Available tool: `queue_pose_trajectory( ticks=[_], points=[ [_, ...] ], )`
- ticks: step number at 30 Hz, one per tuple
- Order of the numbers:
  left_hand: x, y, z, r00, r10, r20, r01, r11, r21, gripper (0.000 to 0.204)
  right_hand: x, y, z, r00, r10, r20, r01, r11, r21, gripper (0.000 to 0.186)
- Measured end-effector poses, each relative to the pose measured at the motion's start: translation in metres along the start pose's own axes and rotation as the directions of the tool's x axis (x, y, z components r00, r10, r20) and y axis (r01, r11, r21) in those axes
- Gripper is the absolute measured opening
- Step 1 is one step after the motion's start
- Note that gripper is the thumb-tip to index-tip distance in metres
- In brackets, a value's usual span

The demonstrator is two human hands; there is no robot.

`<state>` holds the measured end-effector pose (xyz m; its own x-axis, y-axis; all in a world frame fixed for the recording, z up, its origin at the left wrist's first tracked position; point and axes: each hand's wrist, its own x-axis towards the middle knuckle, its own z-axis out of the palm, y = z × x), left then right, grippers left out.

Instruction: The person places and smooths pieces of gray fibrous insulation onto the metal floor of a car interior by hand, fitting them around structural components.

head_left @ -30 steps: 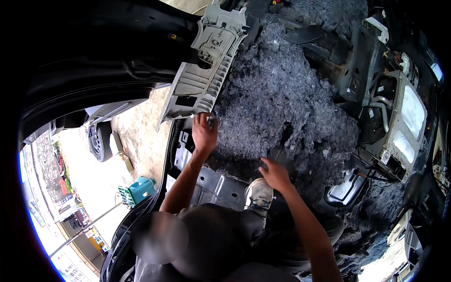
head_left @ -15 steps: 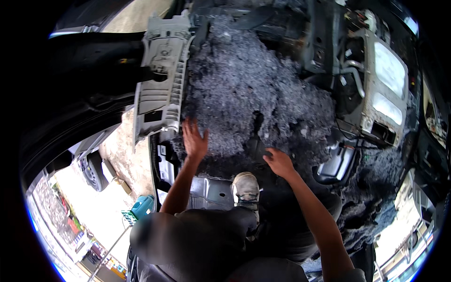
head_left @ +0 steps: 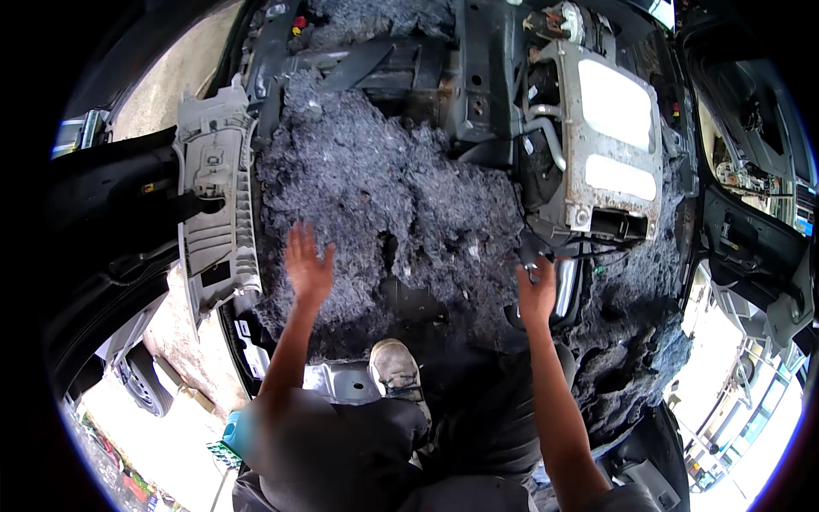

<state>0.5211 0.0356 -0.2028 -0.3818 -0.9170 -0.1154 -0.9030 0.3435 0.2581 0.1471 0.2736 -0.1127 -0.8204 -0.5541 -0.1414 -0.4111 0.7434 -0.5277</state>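
Observation:
Grey fibrous padding with a torn, lumpy surface covers much of the vehicle floor in front of me. My left hand is over its left part, fingers stretched and spread, holding nothing; whether the palm presses on it I cannot tell. My right hand is at the padding's right side with its fingers curled. A small dark object with a shiny spot shows at those fingertips, too unclear to name. Right beside that hand lies a silver and black part.
A pale plastic trim panel stands along the left door opening. On the right, a metal housing with bright white panels and pipes rises from the floor. My shoe rests on a bare metal strip near me.
The view has shifted, so the vehicle interior appears farther left. My right hand has moved right across the padding to the silver and black part. My left hand stays spread over the padding.

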Motion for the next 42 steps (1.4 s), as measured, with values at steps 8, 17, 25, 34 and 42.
queue_pose_trajectory(
  ticks=[8,17,25,34,42],
  points=[
    [-0.021,0.152,-0.007,0.918,0.297,0.262,-0.077,0.783,-0.617,0.056,-0.007,-0.021,0.038,0.895,0.041,0.444,-0.217,0.911,0.352,0.044],
    [-0.057,0.16,0.007,0.156,-0.084,0.984,0.944,-0.281,-0.173,0.064,-0.035,-0.006,0.037,0.924,0.107,0.367,-0.291,0.821,0.491,0.028],
    [-0.065,0.119,0.03,0.857,0.124,0.501,0.071,0.933,-0.353,0.04,-0.033,-0.031,0.04,0.851,0.019,0.525,0.139,0.956,-0.26,0.042],
    [-0.058,0.118,0.017,0.78,0.145,0.609,0.01,0.97,-0.244,0.041,0.035,-0.047,0.042,0.986,0.057,0.155,-0.048,0.997,-0.06,0.046],
    [-0.032,0.134,-0.001,0.629,0.28,0.725,-0.197,0.96,-0.199,0.037,0.052,-0.021,0.056,0.843,0.243,0.479,-0.451,0.805,0.386,0.051]
  ],
)
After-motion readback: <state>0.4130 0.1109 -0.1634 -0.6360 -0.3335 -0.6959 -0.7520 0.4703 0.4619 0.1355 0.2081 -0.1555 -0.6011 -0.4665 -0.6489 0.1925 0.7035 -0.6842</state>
